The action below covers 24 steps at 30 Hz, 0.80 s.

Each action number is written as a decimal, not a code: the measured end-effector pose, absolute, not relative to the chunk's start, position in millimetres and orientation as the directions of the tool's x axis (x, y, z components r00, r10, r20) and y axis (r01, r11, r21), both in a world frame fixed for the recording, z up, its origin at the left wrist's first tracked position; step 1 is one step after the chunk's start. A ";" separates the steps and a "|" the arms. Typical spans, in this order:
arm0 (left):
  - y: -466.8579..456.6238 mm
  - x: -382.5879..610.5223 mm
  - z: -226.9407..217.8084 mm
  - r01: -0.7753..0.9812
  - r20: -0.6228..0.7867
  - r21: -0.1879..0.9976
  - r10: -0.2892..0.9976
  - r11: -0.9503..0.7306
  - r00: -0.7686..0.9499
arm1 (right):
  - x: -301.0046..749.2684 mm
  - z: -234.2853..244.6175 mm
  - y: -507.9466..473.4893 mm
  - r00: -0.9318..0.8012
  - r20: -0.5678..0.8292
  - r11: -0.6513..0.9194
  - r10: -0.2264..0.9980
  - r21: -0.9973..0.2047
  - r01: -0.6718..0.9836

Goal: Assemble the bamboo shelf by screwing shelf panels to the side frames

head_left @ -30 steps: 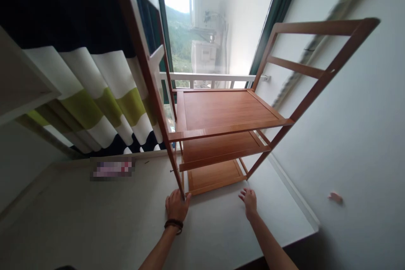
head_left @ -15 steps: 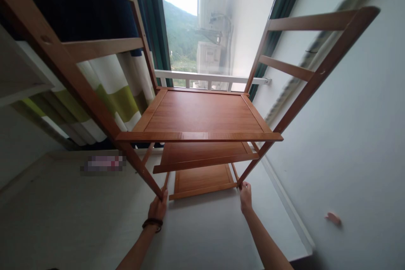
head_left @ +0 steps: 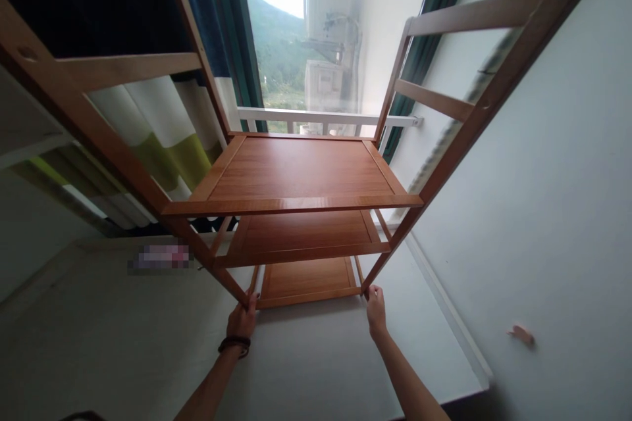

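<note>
A brown wooden shelf unit (head_left: 301, 171) stands before me, with three shelf boards between two ladder-like side frames. My left hand (head_left: 241, 321), a dark band at its wrist, is closed around the foot of the left side frame (head_left: 123, 145). At the foot of the right side frame (head_left: 439, 174), my right hand (head_left: 376, 308) grips with bent fingers. Between my hands lies the bottom board (head_left: 309, 279). The middle board (head_left: 303, 237) meets both front posts. Some fingertips are hidden behind the wood.
Behind the unit are a white rail (head_left: 296, 117) and a window (head_left: 279, 33). Striped curtains (head_left: 158, 131) hang at left. A pixelated patch (head_left: 160, 256) lies on the pale floor (head_left: 306, 355). At right, a small pink piece (head_left: 522, 335) is on the white wall (head_left: 543, 210).
The gap between the left side frame and the middle and bottom boards has closed. The boards and right side frame have shifted left, my right hand moving with them. My left hand moved slightly left.
</note>
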<state>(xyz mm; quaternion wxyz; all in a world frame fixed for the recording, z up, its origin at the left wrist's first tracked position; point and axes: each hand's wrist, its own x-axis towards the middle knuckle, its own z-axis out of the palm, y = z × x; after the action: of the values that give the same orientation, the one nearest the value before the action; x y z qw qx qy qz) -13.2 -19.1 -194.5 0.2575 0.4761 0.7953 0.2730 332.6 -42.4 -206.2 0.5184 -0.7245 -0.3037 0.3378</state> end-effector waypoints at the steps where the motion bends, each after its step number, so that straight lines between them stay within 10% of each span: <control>1: -17.8 -17.1 -194.5 0.620 -0.142 0.680 0.899 0.392 -0.414 | 328.8 -205.1 -44.9 0.582 -0.190 -0.289 0.791 -0.954 0.082; 24: -25.8 -63.7 -201.2 0.754 0.081 0.598 0.916 0.271 -0.394 | 304.9 -213.5 -70.9 0.431 -0.306 -0.226 0.849 -0.947 -0.228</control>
<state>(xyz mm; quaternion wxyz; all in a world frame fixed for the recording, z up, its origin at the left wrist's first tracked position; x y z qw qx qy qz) -63.7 -25.8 -201.2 0.1414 0.5321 0.7847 0.2850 304.9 -70.9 -213.5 0.5705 -0.6245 -0.2485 0.4720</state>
